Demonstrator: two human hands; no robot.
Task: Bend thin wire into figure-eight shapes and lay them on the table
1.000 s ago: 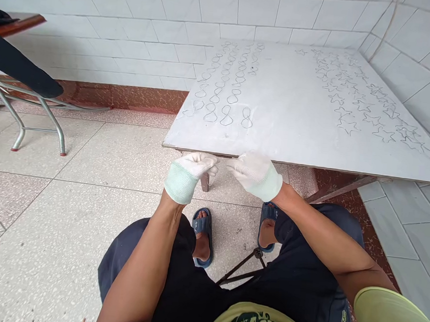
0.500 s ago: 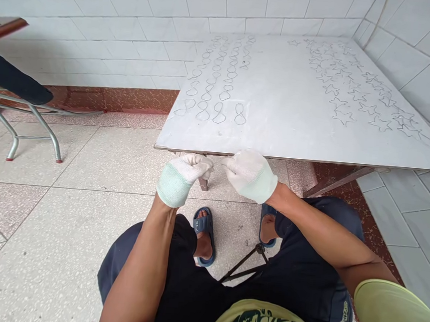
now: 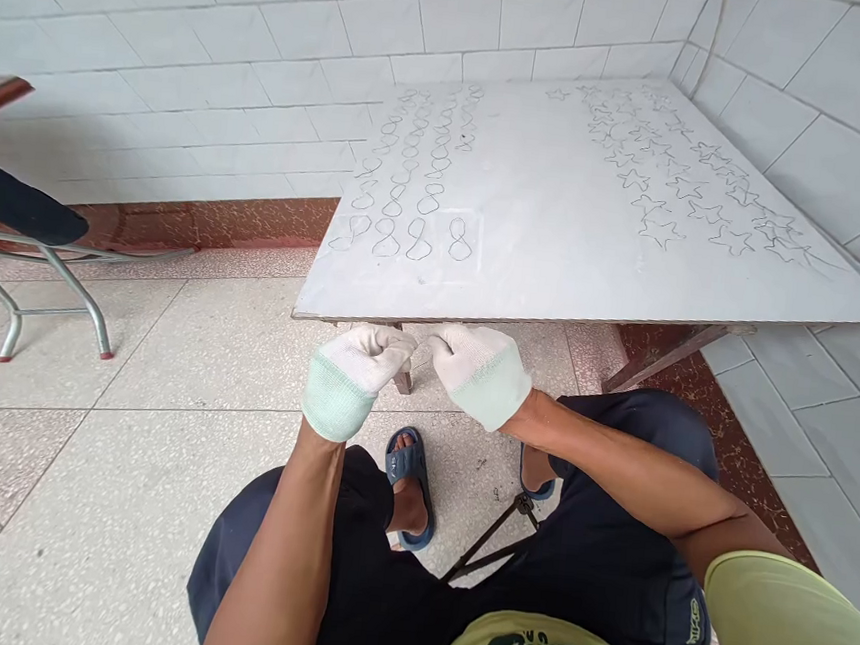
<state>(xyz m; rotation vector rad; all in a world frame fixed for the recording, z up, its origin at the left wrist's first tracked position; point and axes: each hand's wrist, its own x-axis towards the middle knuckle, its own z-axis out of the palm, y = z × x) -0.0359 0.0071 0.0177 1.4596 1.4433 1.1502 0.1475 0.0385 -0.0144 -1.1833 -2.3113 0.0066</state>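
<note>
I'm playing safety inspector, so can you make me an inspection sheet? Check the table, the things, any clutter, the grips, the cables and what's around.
Surface: flat white tabletop with a thin edge.
Job's things: thin grey figure-eight outlines in columns on the left; thin grey star outlines, crowded together, on the right.
Clutter: small dark specks on the floor, too small to identify.
Grips: left grip and right grip, hands in white gloves with mint-green cuffs, fingers pinched, close together at the table's near edge; anything between them is too fine to tell.
Cables: thin pale cord in the wall corner.
Surroundings: white tiled walls, grey tubular legs with red feet.
</note>
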